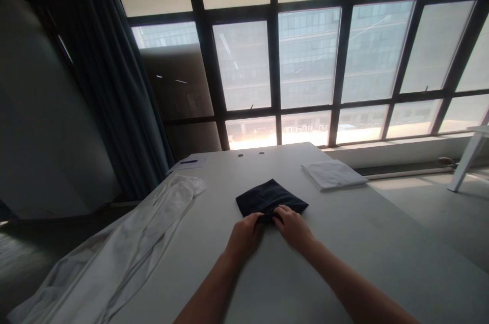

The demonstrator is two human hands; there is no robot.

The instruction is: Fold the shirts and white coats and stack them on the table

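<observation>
A dark navy cloth (269, 195) lies on the white table (336, 242), one corner pointing toward the window. Its near edge is rolled or folded over. My left hand (246, 232) grips that near edge on the left, fingers curled round it. Close beside it, my right hand (292, 224) pinches the same edge, the fingers lying over the fold. Both thumbs are mostly hidden. What kind of item the dark cloth is, I cannot tell.
White fabric (153, 232) hangs in loose folds over the table's left side. A folded white cloth (334, 174) lies at the right edge. A pen (189, 162) rests on paper at the far left. Beyond stand windows (309, 59) and a dark curtain (110, 84).
</observation>
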